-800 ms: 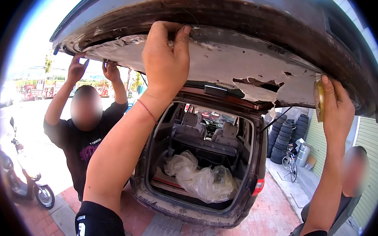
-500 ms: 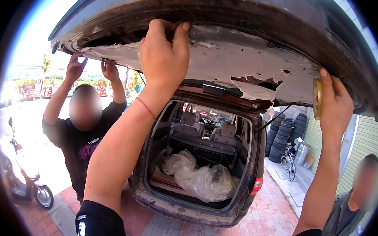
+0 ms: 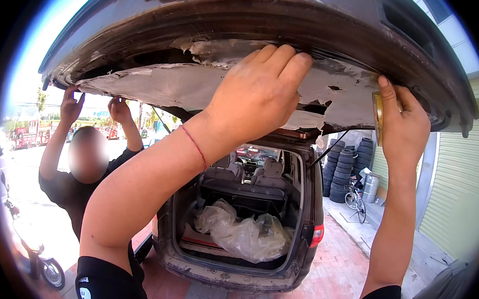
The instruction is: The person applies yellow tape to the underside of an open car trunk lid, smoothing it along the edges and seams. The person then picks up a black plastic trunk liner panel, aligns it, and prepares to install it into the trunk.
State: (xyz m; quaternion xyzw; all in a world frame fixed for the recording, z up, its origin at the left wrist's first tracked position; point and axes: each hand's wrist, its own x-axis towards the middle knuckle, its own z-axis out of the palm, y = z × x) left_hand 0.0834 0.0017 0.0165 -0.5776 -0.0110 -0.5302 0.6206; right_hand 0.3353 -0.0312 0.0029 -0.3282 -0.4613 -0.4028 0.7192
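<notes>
Overhead is the raised tailgate [image 3: 213, 17] of a dark brown car, a torn grey lining sheet [image 3: 162, 84] stretched along its underside. My left hand [image 3: 261, 89] reaches across to the middle of the sheet's upper edge, fingers curled closed against it; the fingertips are partly hidden. At the right end my right hand [image 3: 406, 116] is closed round a yellow roll of tape [image 3: 378, 118], its fingers up against the sheet and tailgate edge. Ragged holes show in the sheet between my hands, and a strip of its upper edge is torn near the left.
A co-worker [image 3: 88, 183] holds up the sheet's left end with both hands. Below, the open boot holds crumpled clear plastic sheeting [image 3: 246, 232]. Stacked tyres [image 3: 340, 175], a bicycle [image 3: 356, 202] and a metal drum [image 3: 371, 187] stand at right; a scooter [image 3: 37, 258] at left.
My left hand has slid rightward along the sheet's upper edge. The view has shifted right, and the right hand stays at the right end with the tape. The person at far right is mostly out of view.
</notes>
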